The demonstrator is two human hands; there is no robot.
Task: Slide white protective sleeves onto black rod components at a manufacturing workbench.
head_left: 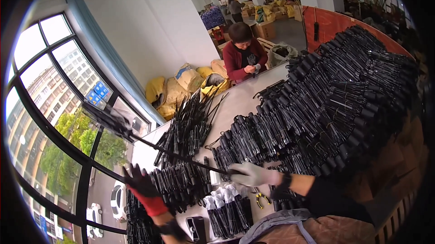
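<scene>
Item: one black umbrella frame [181, 157], slender, its shaft held in the air above the tabletop [242, 94]. Right hand [253, 174], pale glove: fingers closed round the shaft's near end. Left hand [144, 188], black-and-red glove: fingers spread wide, nothing in them. Governing relation: long axis runs from the right hand away and leftward, passing ahead of the left hand; the ribbed head, blurred, hangs at the far left before the window [86, 185]. Right hand nearer the shaft's near end, in contact; left hand nearer the head, apart from it in this view, depth uncertain. Room and edges: the window bounds the left side; a loose heap of thin black frames [188, 121] stands just beyond the shaft; a row of black bundles [179, 185] fills the space beneath it; long stacks of bundled frames [344, 99] close off the right. A bare strip of tabletop runs between heap and stacks, toward a seated co-worker [240, 58]. Near side: white-topped bundles [226, 217], yellow-handled pliers [262, 200], and a dark slotted object [195, 229], kind unclear.
</scene>
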